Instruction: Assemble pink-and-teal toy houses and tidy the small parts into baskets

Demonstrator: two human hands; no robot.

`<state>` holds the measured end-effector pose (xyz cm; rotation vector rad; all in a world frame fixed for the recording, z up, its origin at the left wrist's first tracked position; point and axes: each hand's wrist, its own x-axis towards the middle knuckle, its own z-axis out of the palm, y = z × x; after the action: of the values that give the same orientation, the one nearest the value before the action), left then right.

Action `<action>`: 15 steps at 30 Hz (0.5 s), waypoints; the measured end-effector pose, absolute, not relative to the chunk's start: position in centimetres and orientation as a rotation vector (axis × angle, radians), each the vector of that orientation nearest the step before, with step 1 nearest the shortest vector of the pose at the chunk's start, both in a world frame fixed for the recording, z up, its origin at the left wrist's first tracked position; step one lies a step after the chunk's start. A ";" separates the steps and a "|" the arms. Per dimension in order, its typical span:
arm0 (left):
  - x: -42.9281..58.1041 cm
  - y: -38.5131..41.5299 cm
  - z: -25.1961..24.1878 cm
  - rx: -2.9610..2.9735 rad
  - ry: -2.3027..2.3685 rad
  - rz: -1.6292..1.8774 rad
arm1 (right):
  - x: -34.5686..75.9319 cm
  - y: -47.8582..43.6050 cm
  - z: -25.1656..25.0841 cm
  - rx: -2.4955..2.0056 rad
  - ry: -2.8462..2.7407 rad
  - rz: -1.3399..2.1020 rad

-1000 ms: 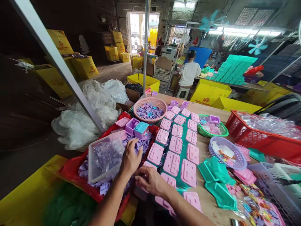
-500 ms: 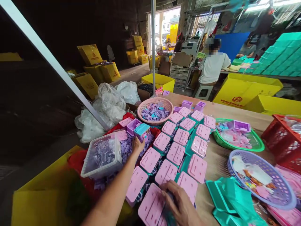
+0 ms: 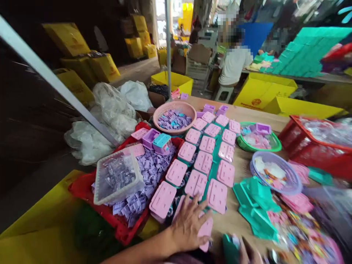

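My left hand (image 3: 189, 222) lies with fingers spread over the near end of the rows of pink-lidded boxes (image 3: 196, 183), touching the lids. These boxes have teal bodies and stand close together on the table. At the bottom edge, my right hand (image 3: 249, 253) is partly cut off by the frame and blurred. Its fingers are closed on a small teal box (image 3: 230, 249), which has pale items showing at its top. Left of the rows, a purple toy box with a blue lid (image 3: 162, 143) rests on loose purple pieces (image 3: 154, 163) in a red crate (image 3: 125, 234).
A clear plastic tub (image 3: 118, 198) sits in the red crate. Behind stands a pink basket (image 3: 174, 130). To the right are a green basket (image 3: 277, 145), a purple basket (image 3: 295, 183), teal trays (image 3: 255, 209) and a red basket (image 3: 316, 146). A metal pole (image 3: 168, 55) rises behind; a person (image 3: 233, 66) sits beyond.
My left hand has left the blue-lidded toy box and come back to the near lids. My right hand has moved right, off the lids, to the bottom edge. The view has turned rightward.
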<state>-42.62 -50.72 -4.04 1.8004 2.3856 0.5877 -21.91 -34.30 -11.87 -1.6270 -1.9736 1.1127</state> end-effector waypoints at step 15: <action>-43.8 -49.9 -4.0 1.846 2.328 0.508 | -28.3 -39.1 -10.1 -0.957 -2.153 1.317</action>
<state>-43.77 -49.89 -3.98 1.8465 2.3277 0.5081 -28.29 -39.06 -10.13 -0.9573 -2.1530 1.3166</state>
